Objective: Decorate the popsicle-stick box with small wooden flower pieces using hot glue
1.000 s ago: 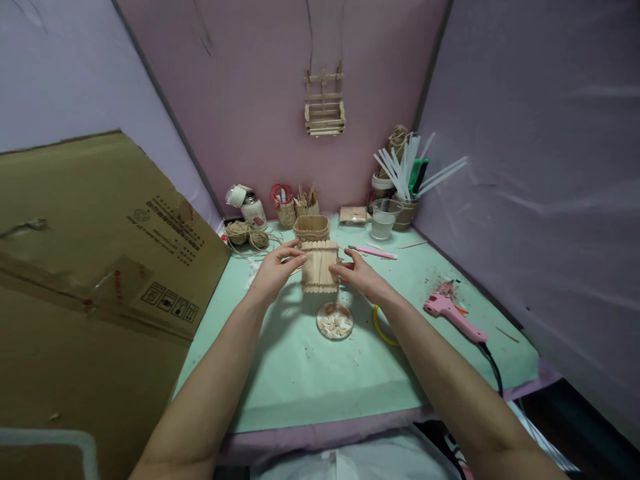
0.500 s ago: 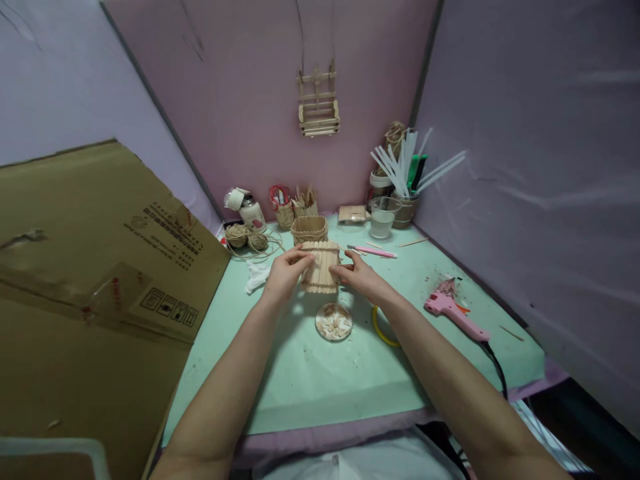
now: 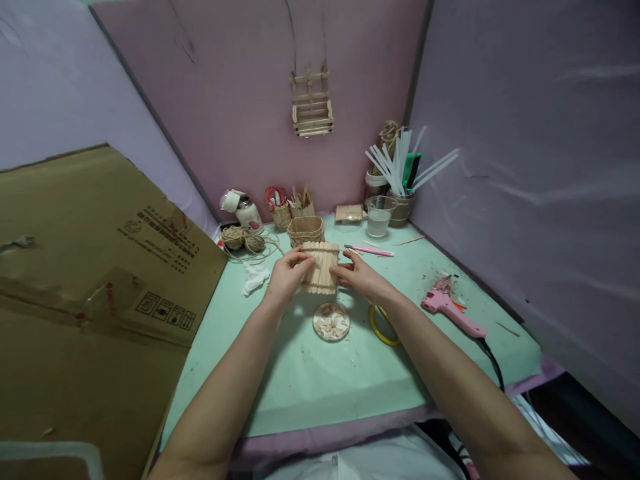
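Between my two hands a panel of pale craft sticks [image 3: 321, 269] is held up above the table, with rope-like trim along its top and bottom edges. My left hand [image 3: 290, 272] grips its left side, thumb on the front face. On the right side, my right hand [image 3: 357, 272] pinches the edge. Just behind stands a small rope-trimmed basket [image 3: 305, 230]. Below the panel lies a round dish [image 3: 331, 323] with small light and brown pieces in it. A yellow ring, likely a tape roll [image 3: 384, 332], lies partly under my right forearm.
A pink glue gun [image 3: 453, 312] with a black cord lies at the right. Behind are a pink pen-like tool [image 3: 370, 251], a clear cup [image 3: 379, 220], glue sticks [image 3: 393, 163] and twine balls [image 3: 243, 239]. A large cardboard box [image 3: 95, 300] borders the left.
The camera view has shifted slightly, moving the background a little to the left. Both hands keep hold of the panel in nearly the same pose.
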Action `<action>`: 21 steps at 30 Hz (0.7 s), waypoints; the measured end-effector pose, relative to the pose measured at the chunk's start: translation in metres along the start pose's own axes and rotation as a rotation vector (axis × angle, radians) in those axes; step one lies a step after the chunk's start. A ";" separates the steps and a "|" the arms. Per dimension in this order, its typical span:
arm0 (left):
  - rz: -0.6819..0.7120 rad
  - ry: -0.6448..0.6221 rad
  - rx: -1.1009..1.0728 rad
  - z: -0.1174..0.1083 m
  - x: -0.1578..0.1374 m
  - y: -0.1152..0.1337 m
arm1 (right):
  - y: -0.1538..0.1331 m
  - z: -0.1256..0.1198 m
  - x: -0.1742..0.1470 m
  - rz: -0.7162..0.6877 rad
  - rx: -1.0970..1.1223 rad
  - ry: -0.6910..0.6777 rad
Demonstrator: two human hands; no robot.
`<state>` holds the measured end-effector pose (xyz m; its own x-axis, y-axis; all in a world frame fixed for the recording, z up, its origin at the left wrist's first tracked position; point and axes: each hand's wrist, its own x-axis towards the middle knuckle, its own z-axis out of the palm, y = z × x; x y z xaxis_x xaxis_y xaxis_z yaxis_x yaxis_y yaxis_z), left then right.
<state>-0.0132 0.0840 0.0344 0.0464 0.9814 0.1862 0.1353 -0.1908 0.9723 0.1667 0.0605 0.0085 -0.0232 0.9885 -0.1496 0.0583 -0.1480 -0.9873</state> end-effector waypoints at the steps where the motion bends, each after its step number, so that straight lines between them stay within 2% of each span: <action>1: 0.001 0.000 0.006 0.000 0.000 0.000 | -0.001 -0.002 -0.003 0.003 -0.004 0.005; 3: -0.002 -0.002 0.017 0.000 0.000 0.000 | -0.005 -0.009 -0.013 -0.021 -0.041 0.034; 5: -0.009 -0.005 0.019 0.000 0.000 0.002 | -0.007 -0.026 -0.031 -0.125 -0.153 0.110; 7: -0.018 -0.005 0.004 0.001 -0.002 0.002 | -0.007 -0.052 -0.054 -0.303 -0.353 0.254; 8: -0.024 -0.002 -0.010 0.001 -0.002 0.003 | -0.004 -0.068 -0.067 -0.347 -0.440 0.364; 10: -0.029 -0.011 -0.038 0.000 -0.003 0.001 | 0.004 -0.102 -0.089 -0.342 -0.607 0.578; 12: -0.028 0.000 -0.053 0.000 -0.004 -0.002 | 0.015 -0.132 -0.107 -0.227 -0.831 0.678; 14: -0.016 -0.006 -0.049 -0.001 -0.005 -0.005 | 0.029 -0.153 -0.117 -0.082 -1.045 0.641; 16: -0.001 -0.002 -0.048 -0.002 -0.006 -0.007 | 0.043 -0.163 -0.119 -0.011 -1.191 0.565; 21: 0.008 0.000 -0.056 -0.003 -0.012 -0.008 | 0.071 -0.161 -0.110 -0.020 -1.338 0.485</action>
<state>-0.0175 0.0735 0.0244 0.0470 0.9798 0.1944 0.0791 -0.1976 0.9771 0.3344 -0.0533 -0.0367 0.2880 0.9430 0.1665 0.9523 -0.2637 -0.1536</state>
